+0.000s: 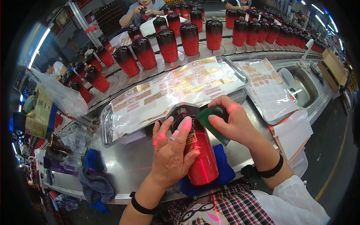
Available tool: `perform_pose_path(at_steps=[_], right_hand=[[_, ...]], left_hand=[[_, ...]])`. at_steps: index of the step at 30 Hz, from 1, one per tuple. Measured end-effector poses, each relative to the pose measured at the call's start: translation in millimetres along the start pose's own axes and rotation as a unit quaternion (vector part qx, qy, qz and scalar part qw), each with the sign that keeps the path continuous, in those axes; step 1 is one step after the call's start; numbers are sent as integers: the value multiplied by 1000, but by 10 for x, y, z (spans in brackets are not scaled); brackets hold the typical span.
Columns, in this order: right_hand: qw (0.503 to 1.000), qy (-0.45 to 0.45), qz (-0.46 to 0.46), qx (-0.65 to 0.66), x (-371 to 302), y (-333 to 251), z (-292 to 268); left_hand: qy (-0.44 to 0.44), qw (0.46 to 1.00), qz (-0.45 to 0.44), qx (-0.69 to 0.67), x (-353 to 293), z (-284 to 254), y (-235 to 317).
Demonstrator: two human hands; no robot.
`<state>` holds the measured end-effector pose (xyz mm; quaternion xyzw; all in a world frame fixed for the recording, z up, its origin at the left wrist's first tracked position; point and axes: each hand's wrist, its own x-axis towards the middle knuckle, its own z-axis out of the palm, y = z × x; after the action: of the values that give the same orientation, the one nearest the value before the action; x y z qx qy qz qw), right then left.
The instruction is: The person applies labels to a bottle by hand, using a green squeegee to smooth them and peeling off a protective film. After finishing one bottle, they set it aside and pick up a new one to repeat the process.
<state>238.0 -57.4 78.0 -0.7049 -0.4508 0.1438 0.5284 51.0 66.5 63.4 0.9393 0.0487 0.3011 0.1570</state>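
A red bottle with a dark upper part and gold markings lies tilted in front of me. Its neck points away, into an angular grey metal holder. My left hand presses on the bottle's shoulder and side, with the thumb across its front and white tape on one finger. A green flat scraper with a dark rounded edge is pinched in my right hand, just right of the bottle's upper part. Beneath the bottle is a folded blue cloth.
Beyond my hands, a metal tray holds sheets of gold decals. Another tray with sheets sits right, beside a sink. Red-black bottles line a conveyor behind. Cloths hang at left. Co-workers sit across.
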Motion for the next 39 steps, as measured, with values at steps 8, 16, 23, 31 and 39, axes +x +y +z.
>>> perform_pose_path(at_steps=[8, 16, 23, 31, 39], right_hand=[[993, -116, -36, -11, 263, -191, 54], [892, -171, -387, -158, -146, -411, 121], [989, -41, 30, 142, -151, -49, 74], [926, 20, -328, -187, 24, -183, 106], [899, -176, -384, -119, -204, -442, 74]], left_hand=[[-16, 997, -7, 74, -197, -102, 217], [133, 964, -176, -149, -529, 3, 279], [6, 998, -59, -1, -161, -63, 196], [-10, 998, -57, 20, -366, 13, 340], [111, 961, -217, -130, -886, 224, 337]])
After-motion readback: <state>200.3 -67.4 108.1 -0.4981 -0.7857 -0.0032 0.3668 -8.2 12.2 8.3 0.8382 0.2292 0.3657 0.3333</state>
